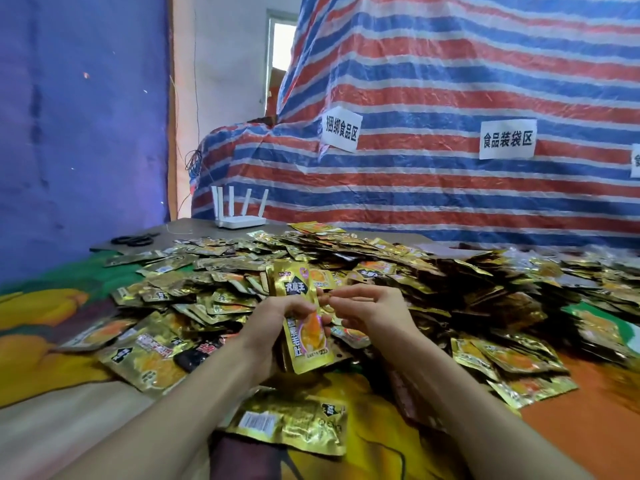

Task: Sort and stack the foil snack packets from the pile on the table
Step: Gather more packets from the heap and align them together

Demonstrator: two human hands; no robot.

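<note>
Left hand (273, 318) grips gold packet (306, 344) before pile (398, 271); right hand (369, 308) curled beside it, grasp unclear. Router (239, 220), black bands (133, 240) at table (194, 230) far-left corner; loose packet (294, 420) at near edge.

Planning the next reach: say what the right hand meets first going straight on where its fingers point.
The gold packet gripped upright by the left hand; the right hand points left at its edge, though depth is unclear.

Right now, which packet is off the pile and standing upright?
The gold packet gripped in the left hand, in front of the pile. It stands on end with its printed front showing, while the rest lie flat.
</note>
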